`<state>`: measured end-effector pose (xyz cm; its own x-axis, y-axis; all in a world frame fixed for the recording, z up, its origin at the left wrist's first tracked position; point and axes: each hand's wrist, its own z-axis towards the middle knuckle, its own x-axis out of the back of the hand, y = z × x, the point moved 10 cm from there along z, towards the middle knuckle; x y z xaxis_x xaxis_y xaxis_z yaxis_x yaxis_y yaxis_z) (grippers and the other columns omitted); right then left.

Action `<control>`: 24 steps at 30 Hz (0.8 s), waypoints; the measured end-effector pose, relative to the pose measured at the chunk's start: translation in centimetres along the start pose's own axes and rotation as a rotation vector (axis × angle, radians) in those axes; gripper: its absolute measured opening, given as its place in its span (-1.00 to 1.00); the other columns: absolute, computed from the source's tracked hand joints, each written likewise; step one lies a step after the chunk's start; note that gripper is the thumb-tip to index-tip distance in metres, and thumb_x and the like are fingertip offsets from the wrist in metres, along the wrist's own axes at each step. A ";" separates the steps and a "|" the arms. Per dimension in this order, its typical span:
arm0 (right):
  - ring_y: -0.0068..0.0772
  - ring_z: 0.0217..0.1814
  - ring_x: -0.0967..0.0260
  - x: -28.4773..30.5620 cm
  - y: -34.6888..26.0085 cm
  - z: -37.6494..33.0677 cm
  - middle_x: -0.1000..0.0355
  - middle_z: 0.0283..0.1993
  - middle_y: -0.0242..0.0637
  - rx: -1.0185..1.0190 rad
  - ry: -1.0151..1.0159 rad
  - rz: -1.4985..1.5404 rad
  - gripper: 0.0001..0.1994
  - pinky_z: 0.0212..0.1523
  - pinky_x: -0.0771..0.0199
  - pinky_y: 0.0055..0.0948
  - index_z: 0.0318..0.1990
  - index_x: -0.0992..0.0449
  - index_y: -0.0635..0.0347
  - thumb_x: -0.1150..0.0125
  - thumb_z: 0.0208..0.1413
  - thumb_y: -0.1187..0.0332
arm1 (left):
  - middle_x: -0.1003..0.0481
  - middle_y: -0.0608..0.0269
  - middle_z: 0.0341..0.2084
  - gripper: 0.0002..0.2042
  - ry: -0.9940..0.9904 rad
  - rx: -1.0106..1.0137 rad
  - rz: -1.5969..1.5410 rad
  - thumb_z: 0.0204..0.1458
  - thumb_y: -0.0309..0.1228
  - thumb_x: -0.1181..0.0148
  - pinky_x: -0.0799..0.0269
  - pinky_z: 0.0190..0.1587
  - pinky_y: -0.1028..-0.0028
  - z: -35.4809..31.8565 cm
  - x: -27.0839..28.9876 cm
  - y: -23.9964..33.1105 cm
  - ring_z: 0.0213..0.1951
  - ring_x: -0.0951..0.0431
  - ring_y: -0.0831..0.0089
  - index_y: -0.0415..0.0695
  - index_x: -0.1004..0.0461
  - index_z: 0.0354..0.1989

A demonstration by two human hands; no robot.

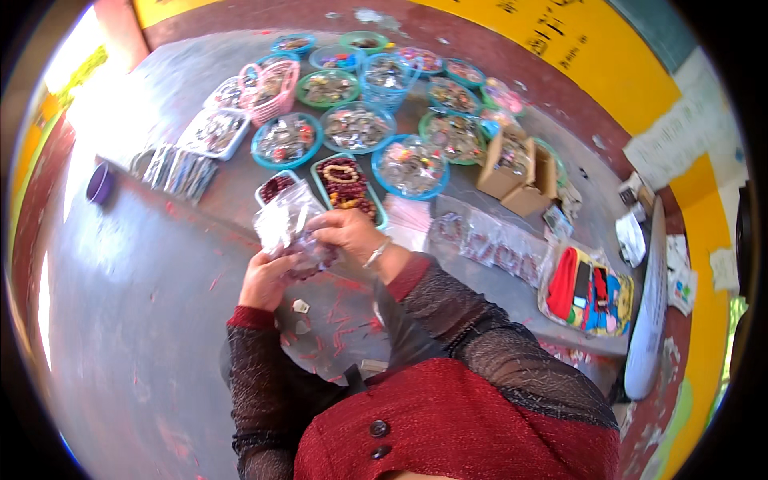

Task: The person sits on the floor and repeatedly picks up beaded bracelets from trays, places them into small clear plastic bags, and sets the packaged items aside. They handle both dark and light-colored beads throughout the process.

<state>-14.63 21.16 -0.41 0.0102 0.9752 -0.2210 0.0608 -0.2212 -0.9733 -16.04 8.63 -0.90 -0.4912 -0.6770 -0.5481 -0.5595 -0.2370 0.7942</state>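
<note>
Both my hands grip a bunch of clear plastic bags [282, 218] in front of me, with something purplish showing through the lower part; glare hides what it is. My left hand [267, 278] is closed round the lower left of the bunch. From the right, my right hand [354, 235], with a pale bracelet [377, 252] on its wrist, pinches the upper edge. Just beyond lies a long tray [379, 210] of dark red and tan bead strings [344, 180]. A smaller tray of dark beads [276, 187] is partly behind the bags.
Several baskets, including a blue one [444, 186] and a pink one [292, 96], hold small bagged goods farther back. Cardboard boxes [524, 200], bagged bracelets [488, 244] and a colourful packet [588, 292] lie right. Left are a row of packets [180, 170] and a purple bowl [99, 184].
</note>
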 end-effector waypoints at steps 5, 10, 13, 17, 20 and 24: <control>-0.66 -0.26 -0.36 -1.1 0.4 -0.4 -0.46 -0.27 -0.38 0.049 -0.055 -0.009 -0.74 -0.22 -0.40 -0.61 -0.13 -0.46 0.37 -0.17 -0.02 0.51 | -0.49 0.09 -0.31 -0.79 0.117 -0.061 0.028 0.00 -0.57 -0.07 -0.45 -0.22 0.45 1.1 1.5 -0.3 -0.31 -0.53 0.36 -0.41 -0.40 -0.19; -0.64 -0.30 -0.37 1.1 -1.4 -2.0 -0.49 -0.34 -0.33 0.104 0.095 -0.060 -0.81 -0.22 -0.38 -0.61 -0.24 -0.52 0.36 -0.18 -0.06 0.50 | -0.49 0.10 -0.28 -0.78 0.064 -0.077 0.024 0.06 -0.47 -0.02 -0.46 -0.22 0.43 1.8 1.0 -0.8 -0.27 -0.52 0.37 -0.35 -0.40 -0.17; -0.61 -0.39 -0.40 5.8 -3.2 -4.4 -0.49 -0.39 -0.32 0.104 0.223 -0.027 -0.80 -0.34 -0.41 -0.60 -0.24 -0.51 0.37 -0.16 -0.04 0.47 | -0.49 0.10 -0.25 -0.75 0.086 -0.052 0.071 0.11 -0.38 0.01 -0.46 -0.23 0.44 2.1 0.2 -0.9 -0.24 -0.52 0.37 -0.31 -0.39 -0.15; -0.61 -0.44 -0.39 15.6 -2.7 -9.3 -0.47 -0.41 -0.36 0.040 0.450 0.022 -0.80 -0.40 -0.41 -0.63 -0.22 -0.51 0.31 -0.16 -0.01 0.42 | -0.49 0.08 -0.25 -0.73 0.152 -0.007 0.135 0.13 -0.32 0.04 -0.45 -0.24 0.46 1.9 1.1 -1.1 -0.26 -0.52 0.38 -0.30 -0.38 -0.16; -0.56 -0.50 -0.39 25.0 0.6 -14.5 -0.46 -0.44 -0.35 0.003 0.702 -0.013 -0.79 -0.51 -0.41 -0.57 -0.21 -0.50 0.30 -0.18 -0.03 0.41 | -0.50 0.10 -0.27 -0.75 0.154 0.005 0.169 0.12 -0.33 0.03 -0.45 -0.26 0.49 2.0 1.3 -1.3 -0.27 -0.52 0.41 -0.29 -0.39 -0.19; -0.47 -0.59 -0.38 33.6 7.4 -20.2 -0.45 -0.48 -0.31 -0.108 0.894 0.077 -0.82 -0.57 -0.42 -0.49 -0.27 -0.47 0.33 -0.16 -0.02 0.43 | -0.51 0.17 -0.30 -0.76 0.150 0.045 0.254 0.10 -0.34 0.01 -0.42 -0.30 0.55 2.3 1.4 -2.1 -0.28 -0.51 0.47 -0.27 -0.42 -0.20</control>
<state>6.36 52.33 -13.76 0.7871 0.6068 -0.1113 0.1207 -0.3284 -0.9368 -17.10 9.82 -3.93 -0.5170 -0.8068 -0.2860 -0.4623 -0.0180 0.8865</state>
